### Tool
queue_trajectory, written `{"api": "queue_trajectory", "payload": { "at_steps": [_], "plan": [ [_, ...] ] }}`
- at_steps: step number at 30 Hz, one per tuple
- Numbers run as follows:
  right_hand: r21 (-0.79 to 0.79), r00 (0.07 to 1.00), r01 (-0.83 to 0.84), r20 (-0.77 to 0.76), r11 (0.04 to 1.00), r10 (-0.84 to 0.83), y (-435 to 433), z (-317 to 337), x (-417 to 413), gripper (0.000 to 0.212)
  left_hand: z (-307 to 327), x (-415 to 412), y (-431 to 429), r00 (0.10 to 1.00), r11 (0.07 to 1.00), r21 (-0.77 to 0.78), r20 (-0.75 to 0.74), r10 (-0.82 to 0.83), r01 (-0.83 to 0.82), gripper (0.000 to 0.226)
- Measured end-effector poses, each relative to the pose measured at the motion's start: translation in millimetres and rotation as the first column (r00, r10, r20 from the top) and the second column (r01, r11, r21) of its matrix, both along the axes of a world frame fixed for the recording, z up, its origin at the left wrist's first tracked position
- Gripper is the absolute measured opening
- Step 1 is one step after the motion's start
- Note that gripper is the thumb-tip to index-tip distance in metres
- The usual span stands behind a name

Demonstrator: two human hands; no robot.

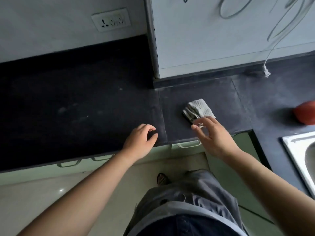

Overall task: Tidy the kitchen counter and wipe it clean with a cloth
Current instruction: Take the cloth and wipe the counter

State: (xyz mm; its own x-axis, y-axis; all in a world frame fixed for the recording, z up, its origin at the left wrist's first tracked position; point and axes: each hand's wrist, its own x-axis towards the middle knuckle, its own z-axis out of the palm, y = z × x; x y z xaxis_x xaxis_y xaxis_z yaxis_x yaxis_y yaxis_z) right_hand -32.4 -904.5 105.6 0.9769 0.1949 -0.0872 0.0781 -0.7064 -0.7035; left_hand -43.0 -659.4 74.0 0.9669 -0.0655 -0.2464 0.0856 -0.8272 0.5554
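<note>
So the cloth (198, 110) is folded up small and sitting on the dark bench (85, 99), and our right hand (213, 133) is right at its near edge. The fingers (197, 127) are spread and relaxed, not gripping. We honestly can't tell if the tips touch the fabric or just hover over it. Our left hand (141, 142) is off to the cloth's left on the bench's front edge, loosely curled and holding nothing.

Progress-wise, we'd say the tidying part is mostly sorted. The only loose stuff is a red thing (306, 113) well to the right of the cloth and a cable plug (267, 73) dangling behind and to the right of it. The wiping looks unfinished though: pale smudges (63, 109) left of the cloth and a dusty haze to its right.

For containers there's just the sink (289, 143), right of the cloth and nearer us. Only a corner is in view, with nothing showing in that bit.
</note>
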Motion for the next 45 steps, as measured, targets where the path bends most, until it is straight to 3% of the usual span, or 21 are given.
{"api": "queue_trajectory", "payload": {
  "at_steps": [5, 9, 15, 23, 29, 35, 40, 45],
  "plan": [
    [-0.194, 0.998, -0.030, -0.053, 0.981, 0.020, 4.7, -17.6, 65.5, 0.041, -21.8, 40.0, 3.3, 0.999, 0.962, 0.268, 0.009, -0.049, 0.045, 0.044],
    [-0.294, 0.995, -0.032, -0.104, 0.955, 0.001, 4.6, -36.5, 95.2, 0.051, -34.7, 46.5, -0.9, 0.997, 0.927, 0.370, -0.063, -0.035, 0.056, 0.056],
    [-0.410, 0.985, -0.067, -0.170, 0.910, -0.004, 1.5, -66.8, 102.5, 0.065, -50.3, 47.2, -8.2, 0.989, 0.918, 0.387, -0.142, -0.032, 0.085, 0.064],
    [-0.558, 0.990, -0.143, -0.085, 0.817, 0.115, 3.4, -81.4, 90.3, 0.063, -61.0, 40.5, -8.6, 0.996, 0.922, 0.385, -0.089, -0.005, 0.039, 0.065],
    [-0.536, 0.976, -0.219, -0.111, 0.815, 0.189, 3.2, -78.6, 103.2, 0.062, -59.1, 41.3, -7.5, 0.994, 0.932, 0.361, -0.105, 0.004, 0.035, 0.064],
    [-0.410, 0.964, -0.264, -0.129, 0.873, 0.230, 37.9, -69.0, 103.7, 0.062, -52.2, 43.9, 8.1, 0.992, 0.974, 0.221, -0.120, -0.031, 0.057, 0.058],
    [-0.280, 0.948, -0.318, -0.103, 0.906, 0.301, 105.1, -60.4, 91.3, 0.064, -44.6, 36.0, 50.8, 0.993, 0.992, 0.042, 0.001, 0.117, -0.117, 0.050],
    [-0.228, 0.937, -0.348, -0.083, 0.909, 0.338, 192.2, -58.8, 77.0, 0.064, -38.3, 13.8, 131.0, 0.985, 0.984, 0.033, 0.022, 0.172, -0.172, 0.049]
  ]
}}
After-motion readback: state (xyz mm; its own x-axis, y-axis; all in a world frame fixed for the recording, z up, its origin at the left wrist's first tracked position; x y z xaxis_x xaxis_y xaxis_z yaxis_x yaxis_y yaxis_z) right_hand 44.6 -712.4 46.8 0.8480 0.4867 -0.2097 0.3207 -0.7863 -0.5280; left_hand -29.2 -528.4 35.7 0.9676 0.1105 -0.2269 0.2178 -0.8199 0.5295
